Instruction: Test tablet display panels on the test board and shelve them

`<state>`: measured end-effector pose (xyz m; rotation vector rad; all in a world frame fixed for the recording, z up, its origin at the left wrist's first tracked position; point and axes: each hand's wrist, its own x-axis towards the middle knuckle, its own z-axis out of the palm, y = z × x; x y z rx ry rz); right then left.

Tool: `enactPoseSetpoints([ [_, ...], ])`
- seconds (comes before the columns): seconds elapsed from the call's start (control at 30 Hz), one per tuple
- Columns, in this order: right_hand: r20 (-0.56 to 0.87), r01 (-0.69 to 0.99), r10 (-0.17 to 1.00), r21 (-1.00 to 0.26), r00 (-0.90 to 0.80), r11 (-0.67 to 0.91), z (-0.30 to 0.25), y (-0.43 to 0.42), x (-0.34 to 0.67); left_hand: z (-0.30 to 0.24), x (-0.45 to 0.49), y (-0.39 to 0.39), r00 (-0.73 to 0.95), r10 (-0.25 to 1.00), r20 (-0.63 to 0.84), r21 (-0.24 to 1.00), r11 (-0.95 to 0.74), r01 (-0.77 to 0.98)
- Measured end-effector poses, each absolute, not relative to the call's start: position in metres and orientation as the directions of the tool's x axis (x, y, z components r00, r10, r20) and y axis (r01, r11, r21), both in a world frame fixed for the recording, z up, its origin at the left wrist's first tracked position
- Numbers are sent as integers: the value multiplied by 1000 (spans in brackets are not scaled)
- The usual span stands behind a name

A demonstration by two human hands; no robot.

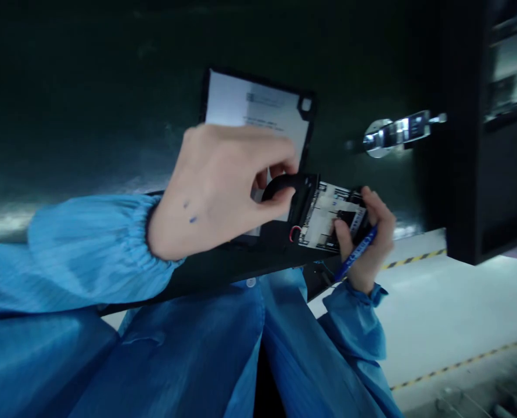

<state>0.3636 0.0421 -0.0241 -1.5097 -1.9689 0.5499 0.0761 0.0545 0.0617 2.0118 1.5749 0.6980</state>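
Note:
My left hand (223, 186), in a blue elastic-cuffed sleeve, pinches a curved black piece (290, 184) at the left end of a small black device with an exposed white circuit board (330, 216). My right hand (369, 241) grips the device's right end, thumb pressed on the board, and also holds a blue pen (355, 253) against its fingers. A thin red wire loop (294, 234) shows at the device's lower left corner. Both hands are closed, just in front of a dark cabinet door.
A white paper sheet in a black holder (258, 110) is fixed on the dark green door behind the hands. A chrome latch handle (395, 133) sits at the right. A dark cabinet (485, 145) stands further right. Grey floor with yellow-black tape (415, 256) lies below.

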Motion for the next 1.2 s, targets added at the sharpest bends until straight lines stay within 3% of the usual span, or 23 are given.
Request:
enactPoseSetpoints([
  [0.33, 214, 772, 951, -557, -223, 306, -21, 41, 363, 21, 122, 45, 404, 913, 50, 480, -377, 792],
  [0.53, 224, 761, 952, -575, -206, 300, -22, 40, 363, 16, 122, 43, 388, 915, 109, 505, -387, 771],
  [1.2, 233, 746, 952, -594, -197, 300, -21, 41, 362, 18, 123, 39, 347, 932, 102, 541, -344, 767],
])
